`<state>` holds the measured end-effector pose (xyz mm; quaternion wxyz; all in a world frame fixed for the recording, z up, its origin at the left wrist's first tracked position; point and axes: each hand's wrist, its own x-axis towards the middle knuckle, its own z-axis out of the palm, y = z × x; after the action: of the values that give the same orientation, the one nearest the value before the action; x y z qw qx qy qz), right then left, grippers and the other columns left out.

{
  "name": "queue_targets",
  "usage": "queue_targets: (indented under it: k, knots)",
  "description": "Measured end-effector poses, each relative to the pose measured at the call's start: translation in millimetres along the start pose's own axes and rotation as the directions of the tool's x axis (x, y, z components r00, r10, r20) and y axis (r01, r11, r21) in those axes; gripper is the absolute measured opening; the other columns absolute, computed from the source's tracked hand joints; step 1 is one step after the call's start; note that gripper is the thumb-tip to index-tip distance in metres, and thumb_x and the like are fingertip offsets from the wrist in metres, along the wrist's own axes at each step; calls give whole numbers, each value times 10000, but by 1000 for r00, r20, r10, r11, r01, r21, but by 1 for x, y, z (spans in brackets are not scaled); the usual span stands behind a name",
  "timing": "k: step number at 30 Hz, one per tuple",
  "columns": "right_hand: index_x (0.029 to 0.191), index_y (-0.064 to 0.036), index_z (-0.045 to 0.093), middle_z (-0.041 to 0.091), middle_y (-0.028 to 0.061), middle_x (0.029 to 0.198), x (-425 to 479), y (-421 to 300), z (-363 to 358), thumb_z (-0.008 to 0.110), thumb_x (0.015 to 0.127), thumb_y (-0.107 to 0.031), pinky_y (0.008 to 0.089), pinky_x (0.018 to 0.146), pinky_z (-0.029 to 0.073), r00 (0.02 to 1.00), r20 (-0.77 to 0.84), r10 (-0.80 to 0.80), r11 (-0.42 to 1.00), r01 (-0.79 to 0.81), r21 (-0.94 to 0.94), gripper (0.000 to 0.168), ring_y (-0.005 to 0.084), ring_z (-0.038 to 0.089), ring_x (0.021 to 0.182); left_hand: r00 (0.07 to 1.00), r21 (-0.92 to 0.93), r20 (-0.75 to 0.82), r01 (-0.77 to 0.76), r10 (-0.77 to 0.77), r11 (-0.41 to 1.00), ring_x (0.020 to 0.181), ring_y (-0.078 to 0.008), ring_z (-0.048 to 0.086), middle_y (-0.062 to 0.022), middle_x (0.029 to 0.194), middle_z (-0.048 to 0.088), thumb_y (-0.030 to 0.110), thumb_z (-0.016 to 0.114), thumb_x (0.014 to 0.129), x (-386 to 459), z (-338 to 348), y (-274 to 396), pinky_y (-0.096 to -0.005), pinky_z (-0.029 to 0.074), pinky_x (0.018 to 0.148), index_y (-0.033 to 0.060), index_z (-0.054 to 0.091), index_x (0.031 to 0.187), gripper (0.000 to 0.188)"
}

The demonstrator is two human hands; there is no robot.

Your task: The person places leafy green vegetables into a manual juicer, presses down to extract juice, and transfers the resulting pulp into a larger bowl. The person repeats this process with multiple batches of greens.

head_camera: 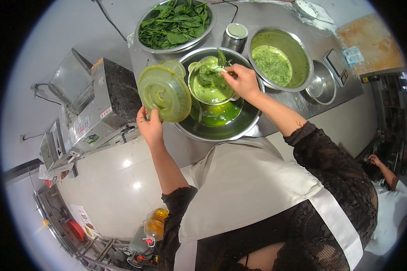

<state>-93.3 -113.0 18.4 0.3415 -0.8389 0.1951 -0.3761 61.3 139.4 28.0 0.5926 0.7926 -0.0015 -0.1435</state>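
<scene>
My left hand (150, 127) grips the rim of a translucent, green-stained plastic vessel (164, 96), tipped over the left side of a large steel basin (220, 135). My right hand (242, 81) pinches a small white utensil (218, 68), perhaps a spoon, with dark green leaf bits around it. Below it, a strainer-like round vessel (213, 91) holds pale green frothy liquid. Bright green liquid (220, 117) lies in the bottom of the basin beneath. Whether the utensil touches the plastic vessel's pour is hidden by the fingers and froth.
Leafy greens (176, 25) fill a steel bowl at the back left. A capped metal canister (235, 37) stands beside a steel pot of green pulp (271, 66). Rightward are a small steel bowl (320, 84) and a scale (335, 67). Machinery (98, 91) stands left; another person's arm (386, 172) shows right.
</scene>
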Motion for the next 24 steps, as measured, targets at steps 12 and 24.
queue_targets:
  k: [12, 24]
  knots:
    - [743, -3, 616, 611, 59, 605, 19, -16, -14, 733, 754, -183, 242, 513, 452, 966, -47, 255, 958, -246, 146, 214, 91, 547, 525, 1000, -36, 6, -11, 11, 999, 833, -169, 560, -99, 1190, 441, 172, 647, 786, 1, 6, -1, -293, 501, 607, -22, 443, 1245, 538]
    - [706, 9, 556, 599, 50, 588, 48, -18, -26, 695, 804, -140, 230, 441, 453, 888, 68, 455, 769, -431, 472, 226, 80, 572, 496, 999, -75, 21, -42, 43, 996, 794, -158, 574, -109, 1127, 487, 159, 647, 786, 2, 3, 0, -281, 486, 561, -55, 445, 1228, 531]
